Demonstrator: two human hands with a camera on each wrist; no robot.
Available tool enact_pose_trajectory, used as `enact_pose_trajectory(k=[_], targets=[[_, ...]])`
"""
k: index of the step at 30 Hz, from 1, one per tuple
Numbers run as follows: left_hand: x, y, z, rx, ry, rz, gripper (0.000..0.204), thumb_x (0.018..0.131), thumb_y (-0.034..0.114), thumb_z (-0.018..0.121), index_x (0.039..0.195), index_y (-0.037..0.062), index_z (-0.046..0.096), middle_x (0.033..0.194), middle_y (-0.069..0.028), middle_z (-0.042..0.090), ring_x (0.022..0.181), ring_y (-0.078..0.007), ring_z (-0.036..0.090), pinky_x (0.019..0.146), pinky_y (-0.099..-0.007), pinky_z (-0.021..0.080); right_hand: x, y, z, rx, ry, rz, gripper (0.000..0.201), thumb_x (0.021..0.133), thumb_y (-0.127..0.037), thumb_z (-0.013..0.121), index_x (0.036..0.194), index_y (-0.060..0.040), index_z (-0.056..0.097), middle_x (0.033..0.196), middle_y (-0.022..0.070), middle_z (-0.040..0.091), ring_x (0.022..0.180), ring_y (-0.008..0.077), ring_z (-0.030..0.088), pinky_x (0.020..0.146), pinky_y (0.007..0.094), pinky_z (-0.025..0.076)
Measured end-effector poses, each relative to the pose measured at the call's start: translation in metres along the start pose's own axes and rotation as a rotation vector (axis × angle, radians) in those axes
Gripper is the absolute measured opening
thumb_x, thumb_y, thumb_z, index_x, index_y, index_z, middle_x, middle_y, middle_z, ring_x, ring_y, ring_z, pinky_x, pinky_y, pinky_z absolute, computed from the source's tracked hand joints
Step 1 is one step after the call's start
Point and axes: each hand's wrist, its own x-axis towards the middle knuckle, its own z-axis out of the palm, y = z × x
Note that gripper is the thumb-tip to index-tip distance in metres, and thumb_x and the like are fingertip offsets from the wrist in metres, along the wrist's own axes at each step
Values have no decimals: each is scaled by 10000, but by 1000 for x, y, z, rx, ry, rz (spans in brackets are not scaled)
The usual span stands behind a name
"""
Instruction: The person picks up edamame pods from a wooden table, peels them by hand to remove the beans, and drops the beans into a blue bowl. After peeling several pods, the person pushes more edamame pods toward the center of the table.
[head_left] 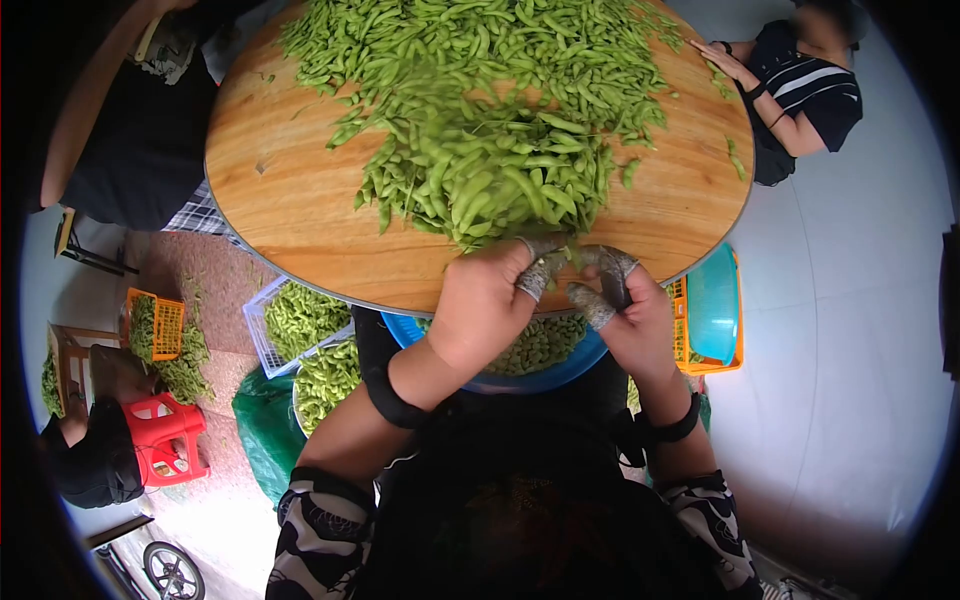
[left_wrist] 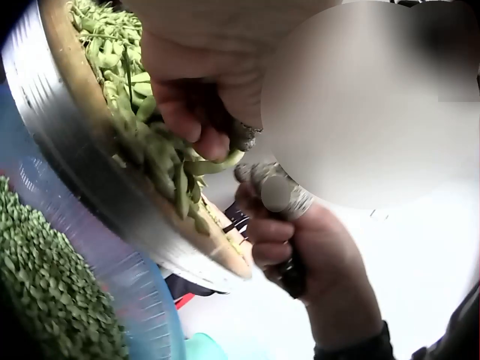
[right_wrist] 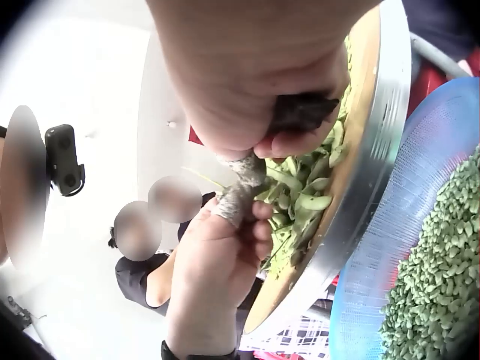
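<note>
My left hand (head_left: 485,300) and right hand (head_left: 630,310) meet at the table's near edge, below a heap of green pods (head_left: 490,180). Silvery wrapping covers some fingertips on both. In the left wrist view, the left hand (left_wrist: 202,82) pinches a green pod (left_wrist: 214,165) between thumb and curled fingers. The right hand (left_wrist: 300,244), its fingers curled, is close to the pod's end; whether it grips anything is unclear. Something dark shows against its fingers. Thumb tips of the right hand (right_wrist: 262,90) and left hand (right_wrist: 214,262) look close together in the right wrist view.
Under the round wooden table's edge (head_left: 300,275) a blue basin (head_left: 575,372) holds shelled beans. A lilac basket (head_left: 265,330) of pods stands at the left, an orange crate (head_left: 738,335) at the right. One person (head_left: 800,85) sits across at the right, another at the left.
</note>
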Motion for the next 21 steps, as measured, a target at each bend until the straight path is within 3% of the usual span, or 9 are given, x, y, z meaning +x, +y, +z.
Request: enact_pose_trajectory(k=[1,4,7,8,10,11,18,20,21], targets=[[1,2,-3,-178,-56,-182,130,888,-12,593,998,16,657,775,-66,667,627,-113,603,608,-231,505,2,3,1,-106,-21,0,291,831,-19,707,1105,-11,611,904,1,633,810,61,577,730,217,476],[4,12,-10,-504,-100,-294,127,914,-22,564,989,15,660,755,-17,654,629,-44,568,585,-200,495,13,6,12,-208,-40,-42,325,790,-38,713,1102,-41,624,926,46,611,793,100,574,696,268,482],[6,27,-24,-752,-39,-389,126,899,-20,563,972,3,663,724,-10,634,626,-60,586,539,-214,479,23,12,16,-192,-47,-283,298,821,9,649,1115,-14,610,958,59,629,842,114,597,746,271,489],[7,30,-31,-747,-36,-388,126,899,-20,563,972,3,663,724,-10,634,626,-60,586,539,-214,479,23,11,18,-188,-48,-287,298,821,9,649,1115,-14,610,958,59,629,842,114,597,746,271,489],[7,33,-43,-829,-37,-536,86,930,32,572,937,9,654,739,-14,642,590,-60,571,530,-192,469,18,4,21,175,-75,-87,239,856,18,629,1094,6,611,1020,49,633,912,99,596,796,261,488],[6,28,-44,-877,-39,-517,90,941,69,584,907,15,648,748,-22,645,575,-59,566,527,-185,472,15,-4,20,227,-103,47,270,883,6,627,1148,9,577,1050,36,635,944,91,591,830,252,481],[-6,31,-40,-847,-26,-461,102,921,-5,556,928,5,657,786,-28,656,682,-68,601,590,-199,491,4,-44,15,504,-224,236,459,857,-32,693,1267,-16,488,1028,49,651,832,71,592,731,213,473],[-13,34,-45,-682,-60,-340,164,904,-46,533,997,-10,663,820,-22,663,755,-70,613,631,-220,506,0,-49,15,495,-231,204,473,861,-31,685,1286,-28,477,1037,65,659,806,72,595,663,208,468],[-17,36,-45,-521,-34,-227,240,843,-74,553,1046,-7,661,834,-56,671,745,-139,649,647,-259,521,-2,-54,16,539,-275,181,479,860,-22,679,1293,-29,474,1037,65,661,772,65,587,613,194,450]])
